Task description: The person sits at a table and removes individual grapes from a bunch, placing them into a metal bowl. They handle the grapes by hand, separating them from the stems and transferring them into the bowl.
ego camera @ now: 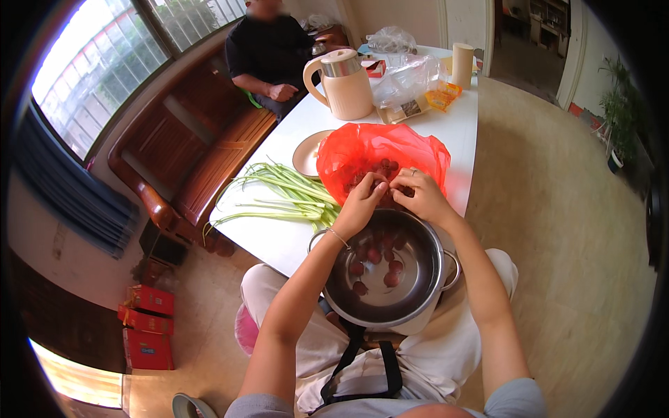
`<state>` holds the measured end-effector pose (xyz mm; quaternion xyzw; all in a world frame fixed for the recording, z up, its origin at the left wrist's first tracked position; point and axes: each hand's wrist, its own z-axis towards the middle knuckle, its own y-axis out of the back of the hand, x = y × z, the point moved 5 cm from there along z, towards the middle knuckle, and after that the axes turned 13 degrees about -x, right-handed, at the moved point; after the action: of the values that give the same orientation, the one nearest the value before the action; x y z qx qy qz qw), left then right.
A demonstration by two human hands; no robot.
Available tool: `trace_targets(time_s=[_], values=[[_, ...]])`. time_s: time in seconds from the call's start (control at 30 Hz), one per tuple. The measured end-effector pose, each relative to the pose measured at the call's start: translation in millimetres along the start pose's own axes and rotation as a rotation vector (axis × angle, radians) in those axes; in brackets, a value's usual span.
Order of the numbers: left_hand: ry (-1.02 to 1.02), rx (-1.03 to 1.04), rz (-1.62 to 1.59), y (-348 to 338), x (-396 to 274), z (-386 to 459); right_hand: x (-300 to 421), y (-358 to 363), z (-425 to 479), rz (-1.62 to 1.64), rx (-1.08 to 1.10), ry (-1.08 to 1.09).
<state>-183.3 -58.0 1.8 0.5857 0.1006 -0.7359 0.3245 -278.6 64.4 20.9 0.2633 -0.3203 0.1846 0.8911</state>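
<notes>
My left hand and my right hand meet at the mouth of a red plastic bag. Their fingertips pinch together at small dark red grapes, mostly hidden by the fingers. More red grapes lie inside the bag, behind my hands. Below my wrists, close to my lap, stands a two-handled stainless steel pot. Several loose grapes rest on its bottom. My left forearm crosses over the pot's left side, and the right forearm passes beside its right handle.
Long green vegetable stalks lie on the white table, left of the bag. Behind them sits a plate. Farther back stand a cream kettle and clear plastic bags. A person sits on the wooden bench.
</notes>
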Motion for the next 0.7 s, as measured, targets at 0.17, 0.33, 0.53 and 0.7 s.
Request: trace_targets(time_s=[0.17,0.33,0.53,0.7], values=[[0.067,-0.093,-0.237,16,9,9,3,6,4,0.048,0.044,-0.015],[0.093,-0.103,-0.167,47,-22,-9,-1,22,5,0.043,-0.062,-0.093],[-0.392,0.863,0.286,-29,-48,-115,-11,17,2,0.088,-0.135,-0.235],[-0.646,0.85,0.365,-43,-3,-158,-10,6,4,0.01,-0.128,-0.176]])
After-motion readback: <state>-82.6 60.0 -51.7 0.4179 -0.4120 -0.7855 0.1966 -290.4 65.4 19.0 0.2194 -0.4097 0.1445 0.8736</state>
